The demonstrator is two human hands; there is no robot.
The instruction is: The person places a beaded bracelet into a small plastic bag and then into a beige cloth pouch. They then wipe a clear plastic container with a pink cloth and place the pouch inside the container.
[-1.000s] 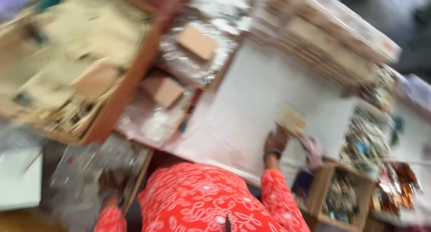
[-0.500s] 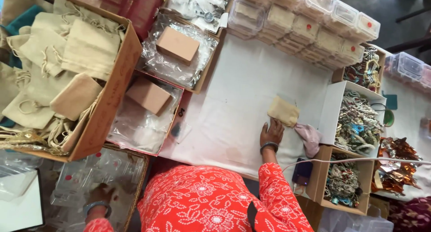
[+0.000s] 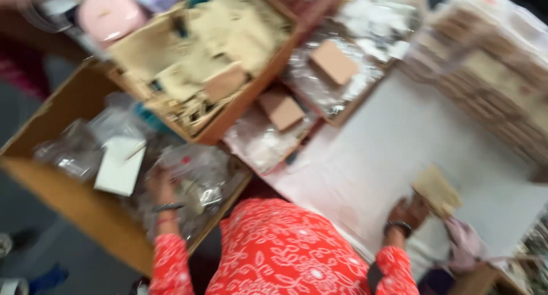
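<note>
The left hand (image 3: 161,186) reaches into the heap of clear plastic boxes (image 3: 194,178) in a brown cardboard carton (image 3: 68,192) beside the bench's near-left corner; blur hides whether its fingers grip one. The right hand (image 3: 406,212) presses flat, fingers spread, on the near edge of a small beige cloth pouch (image 3: 436,190) on the white-covered bench (image 3: 371,158). The pouch lies just beyond those fingertips, its long axis slanting away to the right.

Hands (image 3: 162,183) among clear boxes (image 3: 197,178)

cardboard box of cloth pouches (image 3: 200,61), pink cloth (image 3: 465,243)
</note>
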